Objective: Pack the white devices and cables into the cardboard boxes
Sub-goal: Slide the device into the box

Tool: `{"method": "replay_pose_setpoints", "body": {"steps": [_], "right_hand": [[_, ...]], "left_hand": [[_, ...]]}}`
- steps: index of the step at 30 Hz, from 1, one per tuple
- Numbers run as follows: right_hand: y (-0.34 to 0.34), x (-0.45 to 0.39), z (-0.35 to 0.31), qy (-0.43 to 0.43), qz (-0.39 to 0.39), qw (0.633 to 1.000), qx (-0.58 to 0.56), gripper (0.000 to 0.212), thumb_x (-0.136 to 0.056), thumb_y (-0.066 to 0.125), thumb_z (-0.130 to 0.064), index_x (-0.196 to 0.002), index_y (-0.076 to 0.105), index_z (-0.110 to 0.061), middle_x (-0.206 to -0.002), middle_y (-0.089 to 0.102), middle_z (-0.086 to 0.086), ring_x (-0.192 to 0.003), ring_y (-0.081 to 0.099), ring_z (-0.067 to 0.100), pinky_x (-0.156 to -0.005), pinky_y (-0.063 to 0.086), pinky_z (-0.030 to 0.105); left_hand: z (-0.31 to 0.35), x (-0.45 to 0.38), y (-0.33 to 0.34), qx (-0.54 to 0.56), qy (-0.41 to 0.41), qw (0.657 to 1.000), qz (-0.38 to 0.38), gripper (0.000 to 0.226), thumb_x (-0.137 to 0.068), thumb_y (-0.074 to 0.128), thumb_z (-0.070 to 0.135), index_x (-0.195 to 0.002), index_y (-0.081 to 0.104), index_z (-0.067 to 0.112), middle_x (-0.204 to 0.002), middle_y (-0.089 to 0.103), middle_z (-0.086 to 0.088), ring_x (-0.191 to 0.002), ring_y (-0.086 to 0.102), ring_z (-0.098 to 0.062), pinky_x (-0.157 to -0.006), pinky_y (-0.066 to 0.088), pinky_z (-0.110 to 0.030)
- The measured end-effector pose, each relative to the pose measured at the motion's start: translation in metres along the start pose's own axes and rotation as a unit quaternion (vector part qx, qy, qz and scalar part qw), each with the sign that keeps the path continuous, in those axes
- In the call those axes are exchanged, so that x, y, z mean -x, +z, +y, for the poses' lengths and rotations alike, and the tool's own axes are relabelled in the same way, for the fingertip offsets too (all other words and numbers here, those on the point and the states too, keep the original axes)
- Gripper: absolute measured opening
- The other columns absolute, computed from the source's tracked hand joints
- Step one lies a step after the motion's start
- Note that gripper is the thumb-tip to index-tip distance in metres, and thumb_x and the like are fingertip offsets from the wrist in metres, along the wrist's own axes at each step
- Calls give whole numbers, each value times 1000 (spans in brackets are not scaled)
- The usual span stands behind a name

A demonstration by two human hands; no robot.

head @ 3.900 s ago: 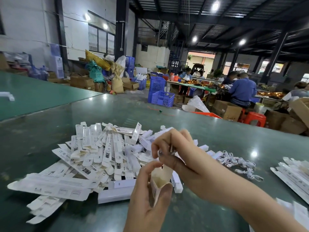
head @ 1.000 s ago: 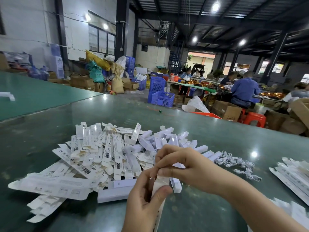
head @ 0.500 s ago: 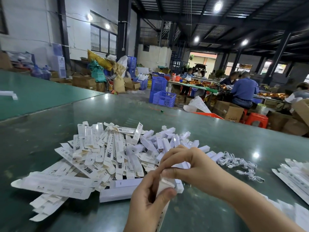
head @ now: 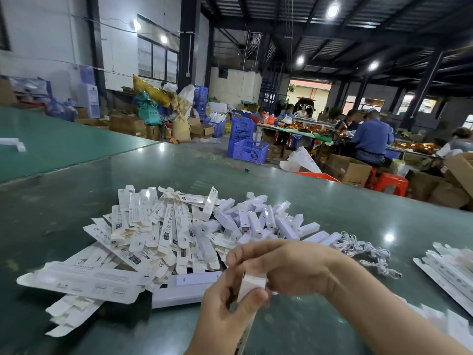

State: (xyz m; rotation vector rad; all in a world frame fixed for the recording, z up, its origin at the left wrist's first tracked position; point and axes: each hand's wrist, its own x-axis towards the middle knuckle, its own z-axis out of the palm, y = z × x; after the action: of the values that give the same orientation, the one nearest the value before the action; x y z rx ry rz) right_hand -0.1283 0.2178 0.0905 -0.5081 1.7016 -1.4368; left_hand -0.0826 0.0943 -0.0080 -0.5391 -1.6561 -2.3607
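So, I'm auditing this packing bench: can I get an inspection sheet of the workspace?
Surface: glossy dark green table.
Job's things: slim white cardboard box upright in both hands; heap of flat white cardboard boxes; pile of white stick devices.
Clutter: more flat white cartons at right edge.
Grip: left hand holds box body; right hand pinches its top.
Cables: coiled white cables right of devices.
Surroundings: blue plastic crates, seated workers.

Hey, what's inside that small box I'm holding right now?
Cannot tell. The small box is gripped by the left hand, and the right hand covers its top end, so any contents are hidden.
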Motion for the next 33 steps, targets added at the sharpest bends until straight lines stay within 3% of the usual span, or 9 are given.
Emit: {"method": "replay_pose_setpoints", "body": {"steps": [4, 10, 13, 17, 19, 21, 24, 27, 33], "right_hand": [[-3, -2, 6, -8, -8, 998, -60, 23, -83, 55, -16, -98, 71, -24, -93, 59, 2, -89, 46, 28, -66, 41, 31], [12, 15, 12, -148, 147, 943, 259, 22, -90, 51, -41, -109, 62, -44, -119, 58, 3, -101, 56, 33, -85, 47, 31], [17, 21, 19, -166, 163, 907, 352, 24, -92, 53, -36, -111, 56, -50, -112, 57, -28, -84, 57, 3, -72, 43, 12], [-6, 39, 7, -166, 330, 876, 310, 25, -97, 47, -33, -98, 64, -52, -95, 66, -6, -81, 54, 4, -69, 40, 17], [-39, 70, -4, -105, 372, 878, 281, 25, -86, 46, -51, -97, 68, -46, -88, 60, 12, -78, 52, 13, -68, 41, 21], [-78, 107, -4, 2, 345, 892, 291, 40, -75, 47, -62, -99, 70, -40, -80, 60, 5, -70, 51, 14, -64, 41, 22], [-133, 145, 26, 159, 324, 885, 294, 33, -87, 48, -49, -98, 72, -29, -58, 52, -13, -50, 44, 5, -50, 38, 16], [-175, 169, 76, 251, 387, 870, 178, 26, -97, 49, -24, -101, 69, -9, -67, 54, 4, -48, 45, 11, -52, 43, 24], [-183, 168, 103, 416, 322, 728, 440, 24, -93, 50, -40, -114, 55, -30, -99, 59, -6, -67, 54, 8, -52, 45, 15]], "left_hand": [[-6, 2, 1, -26, 1, 1000, 2, 65, -45, 83, 65, -92, 72, 21, -71, 72, -11, -67, 66, -13, -64, 51, -19], [-15, 0, -9, -107, 6, 994, 12, 40, -65, 59, 52, -82, 72, 18, -66, 63, -18, -68, 59, -14, -63, 46, -23], [-15, -2, -13, -179, 60, 982, -4, 38, -75, 55, 50, -95, 68, 22, -86, 68, -11, -82, 64, -18, -74, 51, -42], [-19, 0, -18, -241, 110, 964, 1, 50, -72, 44, 38, -118, 63, 36, -103, 63, 15, -98, 54, -8, -89, 41, -28], [-23, 0, -20, -253, 108, 961, 29, 46, -75, 41, 39, -116, 62, 31, -103, 61, 17, -100, 50, -6, -90, 38, -34], [-26, -2, -21, -283, 108, 952, 51, 42, -79, 37, 43, -112, 60, 30, -102, 59, 17, -102, 48, -6, -89, 38, -33], [-29, -4, -21, -279, 101, 953, 65, 39, -80, 38, 44, -106, 62, 28, -100, 58, 19, -105, 48, -8, -88, 39, -28], [-32, -4, -21, -291, 109, 948, 69, 36, -79, 40, 41, -104, 63, 27, -100, 58, 19, -105, 48, -8, -85, 40, -26], [-34, -7, -23, -371, 153, 912, 84, 26, -77, 44, 36, -98, 59, 34, -101, 57, 23, -104, 44, -2, -88, 35, -18]]}}
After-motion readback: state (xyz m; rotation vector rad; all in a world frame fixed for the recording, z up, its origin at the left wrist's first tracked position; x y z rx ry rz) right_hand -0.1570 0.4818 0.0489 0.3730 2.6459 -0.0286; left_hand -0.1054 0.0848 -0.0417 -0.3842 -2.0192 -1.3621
